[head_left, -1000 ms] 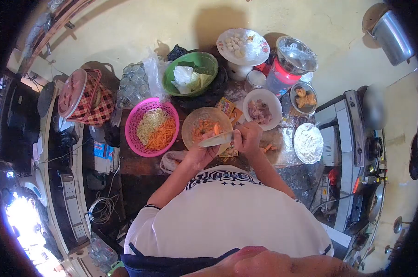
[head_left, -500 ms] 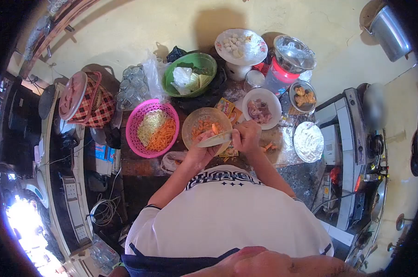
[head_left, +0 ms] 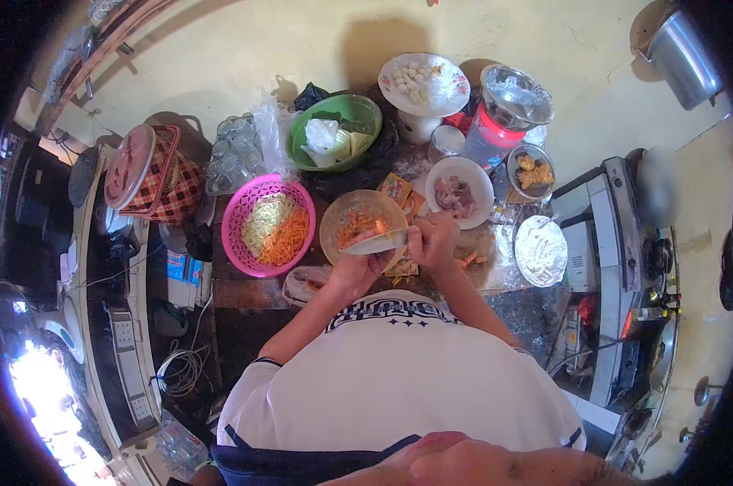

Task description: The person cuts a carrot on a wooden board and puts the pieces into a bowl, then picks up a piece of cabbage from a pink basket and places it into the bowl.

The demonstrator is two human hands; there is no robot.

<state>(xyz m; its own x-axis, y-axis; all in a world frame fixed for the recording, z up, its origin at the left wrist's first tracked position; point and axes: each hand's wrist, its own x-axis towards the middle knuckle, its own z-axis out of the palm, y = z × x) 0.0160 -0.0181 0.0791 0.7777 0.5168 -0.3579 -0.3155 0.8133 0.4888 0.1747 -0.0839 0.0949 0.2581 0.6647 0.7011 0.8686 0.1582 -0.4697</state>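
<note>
My right hand (head_left: 437,240) is closed around the handle of a knife, its broad pale blade (head_left: 376,243) reaching left over the near rim of a translucent bowl (head_left: 328,240). Under the blade, my left hand (head_left: 362,269) grips a piece of carrot (head_left: 380,227); the blade hides most of its fingers. Small cut carrot pieces (head_left: 355,226) lie in the bowl. To the left stands a pink basket (head_left: 228,230) holding shredded carrot (head_left: 287,238) and pale shreds (head_left: 268,217).
Behind are a green basin (head_left: 369,116) with a plastic bag and cabbage-like leaves, and a white bowl (head_left: 484,190) of raw meat. A floral plate (head_left: 428,104) holds pale round pieces. At right sit a floury plate (head_left: 541,251) and a bowl of fried pieces (head_left: 534,172).
The knife blade has turned slightly over the bowl, its left end a little higher in view. Both hands stay in nearly the same place, still holding the knife and the carrot.
</note>
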